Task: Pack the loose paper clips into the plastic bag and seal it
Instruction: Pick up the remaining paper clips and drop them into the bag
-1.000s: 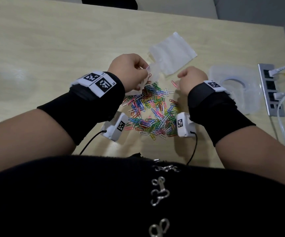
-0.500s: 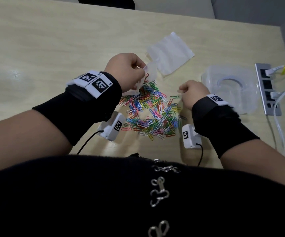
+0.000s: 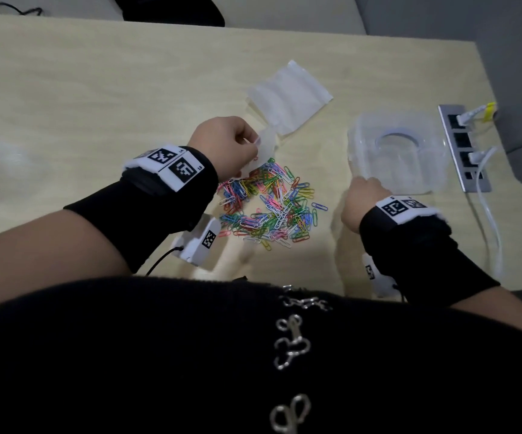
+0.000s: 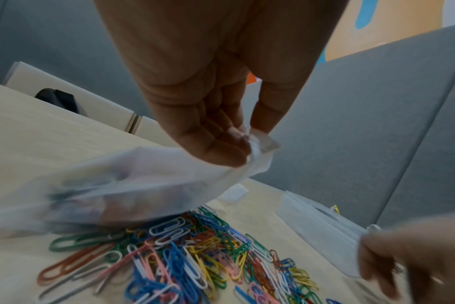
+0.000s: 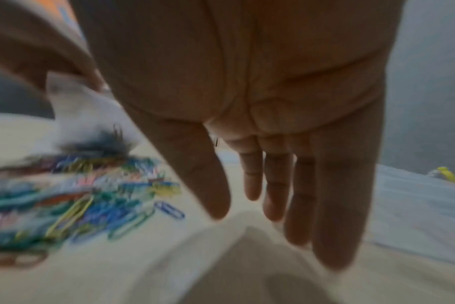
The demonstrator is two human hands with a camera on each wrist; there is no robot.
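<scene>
A heap of coloured paper clips (image 3: 269,208) (image 4: 195,257) lies on the wooden table in front of me. My left hand (image 3: 225,145) (image 4: 221,127) pinches the rim of a small clear plastic bag (image 3: 264,148) (image 4: 130,181) that hangs tilted over the heap's far left side. Some clips show dimly through the bag (image 5: 86,107). My right hand (image 3: 363,202) (image 5: 273,164) is off to the right of the heap, with straight fingers holding nothing. Its fingertips reach the near-left corner of a clear plastic box.
A flat stack of spare clear bags (image 3: 289,95) lies beyond the heap. The clear plastic box (image 3: 435,170) stands at the right. Further right a power strip (image 3: 463,148) with plugs and a white cable (image 3: 491,233) runs along the table's right edge.
My right hand has left the bag's mouth and swung right and toward me, to the corner of the clear box. The left hand keeps holding the bag over the heap.
</scene>
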